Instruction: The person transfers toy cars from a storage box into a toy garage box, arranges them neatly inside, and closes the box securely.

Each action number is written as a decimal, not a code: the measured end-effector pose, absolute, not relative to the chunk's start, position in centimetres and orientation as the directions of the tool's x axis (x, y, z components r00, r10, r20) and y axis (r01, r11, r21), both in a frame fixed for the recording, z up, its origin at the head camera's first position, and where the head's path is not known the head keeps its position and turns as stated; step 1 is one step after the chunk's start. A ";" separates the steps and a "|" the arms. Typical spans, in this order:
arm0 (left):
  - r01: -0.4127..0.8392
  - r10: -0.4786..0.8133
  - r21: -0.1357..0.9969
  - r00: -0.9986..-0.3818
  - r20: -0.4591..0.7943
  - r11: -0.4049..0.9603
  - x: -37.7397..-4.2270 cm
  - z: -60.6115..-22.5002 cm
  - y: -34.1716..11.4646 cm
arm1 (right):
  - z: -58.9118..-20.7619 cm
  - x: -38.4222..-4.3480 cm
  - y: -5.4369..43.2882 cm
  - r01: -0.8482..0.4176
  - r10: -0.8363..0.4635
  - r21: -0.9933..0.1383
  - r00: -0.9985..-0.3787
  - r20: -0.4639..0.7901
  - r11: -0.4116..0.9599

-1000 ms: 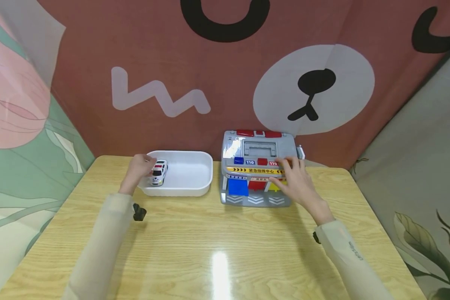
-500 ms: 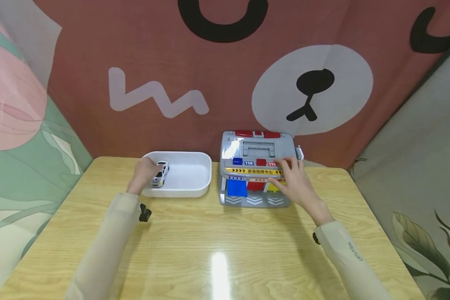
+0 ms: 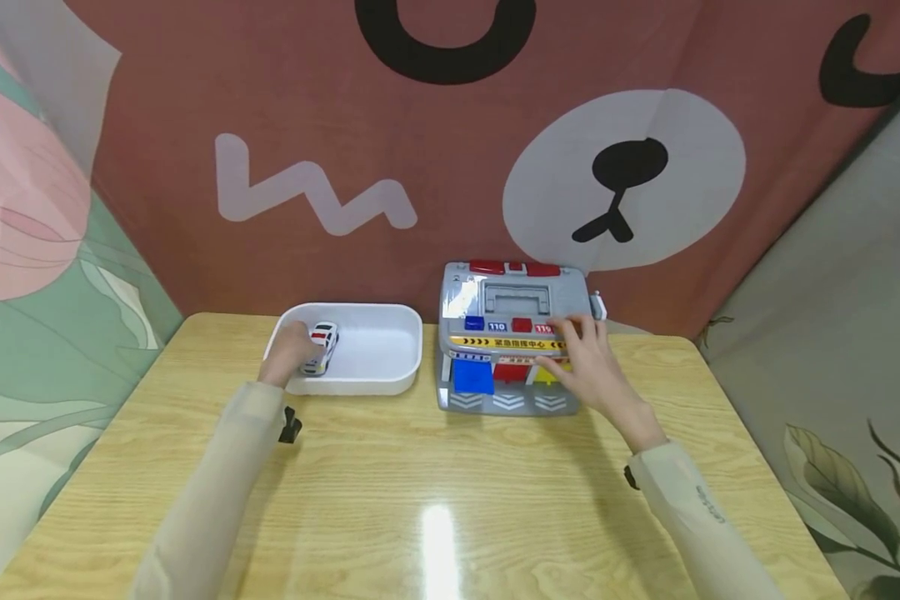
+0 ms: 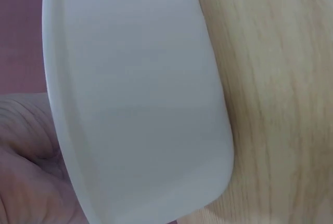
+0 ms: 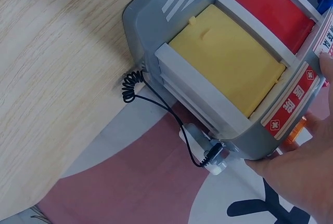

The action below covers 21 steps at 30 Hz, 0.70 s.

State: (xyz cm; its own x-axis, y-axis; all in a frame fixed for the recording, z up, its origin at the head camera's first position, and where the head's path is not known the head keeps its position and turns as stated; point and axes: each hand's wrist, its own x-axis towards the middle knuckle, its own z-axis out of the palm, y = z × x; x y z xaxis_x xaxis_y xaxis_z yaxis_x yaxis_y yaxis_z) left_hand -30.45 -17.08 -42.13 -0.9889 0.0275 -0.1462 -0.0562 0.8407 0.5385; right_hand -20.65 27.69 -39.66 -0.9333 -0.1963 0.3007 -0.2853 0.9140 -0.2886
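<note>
In the head view, my left hand (image 3: pixel 288 350) reaches over the left rim of a white plastic tray (image 3: pixel 378 350), beside a white toy police car (image 3: pixel 329 337). The hand covers part of the car, and its fingertips are hidden. The left wrist view has the tray's wall (image 4: pixel 135 94) in front of this hand (image 4: pixel 31 174). My right hand (image 3: pixel 592 367) holds the front roof edge of a grey toy emergency station (image 3: pixel 506 400), fingers on top near the 119 label, thumb against the front. Blue (image 3: pixel 473 377), red and yellow (image 5: pixel 223 60) doors line that front.
Both toys stand at the back of a wooden table (image 3: pixel 375 483), against a reddish printed cloth (image 3: pixel 330 267). In the right wrist view, a coiled black cord (image 5: pixel 132 86) runs along the station's side to a small white piece (image 5: pixel 200 148).
My left hand has moved from the tray's left rim, rightward and down beside the car. The right hand stays at the station's roof edge.
</note>
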 end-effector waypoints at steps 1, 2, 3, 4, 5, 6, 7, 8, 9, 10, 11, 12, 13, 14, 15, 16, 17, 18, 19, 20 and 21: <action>-0.053 0.032 0.530 -0.988 -0.150 0.847 -30.5 -42.2 -17.0 | -39.6 -20.6 27.7 -0.287 -0.197 -0.291 -0.933 0.301 0.913; -0.051 0.036 0.523 -0.988 -0.153 0.851 -30.5 -42.2 -17.0 | -39.6 -20.6 27.8 -0.289 -0.198 -0.293 -0.933 0.301 0.912; -0.049 0.039 0.519 -0.987 -0.157 0.853 -30.6 -42.2 -17.0 | -39.6 -20.6 27.8 -0.289 -0.198 -0.294 -0.933 0.301 0.911; -0.047 0.041 0.518 -0.987 -0.158 0.854 -30.5 -42.2 -16.9 | -39.5 -20.6 27.8 -0.288 -0.196 -0.295 -0.933 0.302 0.911; -0.045 0.044 0.518 -0.986 -0.159 0.854 -30.5 -42.2 -16.9 | -39.5 -20.5 27.8 -0.287 -0.195 -0.295 -0.933 0.304 0.912; -0.047 0.046 0.529 -0.986 -0.161 0.847 -30.5 -42.2 -16.9 | -39.4 -20.6 27.8 -0.287 -0.194 -0.295 -0.932 0.305 0.911; -0.053 0.043 0.538 -0.986 -0.164 0.842 -30.4 -42.1 -16.9 | -39.4 -20.6 27.8 -0.288 -0.195 -0.298 -0.933 0.303 0.910; -0.061 0.037 0.543 -0.985 -0.167 0.837 -30.4 -42.2 -16.9 | -39.3 -20.6 27.7 -0.288 -0.197 -0.300 -0.934 0.299 0.910; -0.071 0.029 0.550 -0.985 -0.171 0.832 -30.3 -42.2 -17.0 | -39.3 -20.7 27.7 -0.286 -0.197 -0.300 -0.935 0.294 0.910; -0.078 0.025 0.555 -0.984 -0.175 0.828 -30.2 -42.2 -17.1 | -39.3 -20.7 27.6 -0.286 -0.198 -0.301 -0.936 0.290 0.910; -0.087 0.019 0.561 -0.984 -0.180 0.823 -30.2 -42.3 -17.2 | -39.3 -20.8 27.6 -0.286 -0.200 -0.303 -0.937 0.285 0.909; -0.097 0.012 0.568 -0.983 -0.185 0.817 -30.1 -42.3 -17.3 | -39.3 -20.8 27.5 -0.285 -0.201 -0.305 -0.939 0.280 0.908; -0.105 0.007 0.569 -0.982 -0.191 0.815 -30.2 -42.5 -17.4 | -39.4 -20.8 27.5 -0.286 -0.202 -0.308 -0.940 0.275 0.907; -0.110 0.005 0.578 -0.981 -0.194 0.809 -30.3 -42.5 -17.5 | -39.4 -20.8 27.5 -0.285 -0.202 -0.310 -0.940 0.273 0.907; -0.120 0.002 0.598 -0.980 -0.200 0.793 -30.4 -42.7 -17.6 | -39.4 -20.8 27.5 -0.284 -0.201 -0.311 -0.941 0.273 0.907; -0.123 0.001 0.620 -0.981 -0.196 0.775 -30.5 -42.8 -17.6 | -39.4 -20.7 27.5 -0.283 -0.199 -0.312 -0.940 0.276 0.907; -0.137 -0.006 0.649 -0.980 -0.200 0.748 -30.5 -42.9 -17.7 | -39.4 -20.7 27.5 -0.283 -0.198 -0.313 -0.940 0.279 0.906; -0.151 -0.007 0.689 -0.978 -0.208 0.709 -30.6 -43.0 -17.7 | -39.4 -20.6 27.5 -0.283 -0.196 -0.313 -0.940 0.281 0.907; -0.166 -0.009 0.724 -0.976 -0.216 0.670 -30.6 -43.1 -17.7 | -39.4 -20.6 27.6 -0.282 -0.195 -0.312 -0.939 0.283 0.907; -0.180 -0.004 0.765 -0.974 -0.227 0.619 -30.7 -43.2 -17.8 | -39.4 -20.5 27.6 -0.282 -0.194 -0.309 -0.939 0.285 0.908; -0.199 0.007 0.800 -0.969 -0.246 0.567 -30.7 -43.3 -17.8 | -39.4 -20.5 27.7 -0.279 -0.192 -0.306 -0.939 0.286 0.910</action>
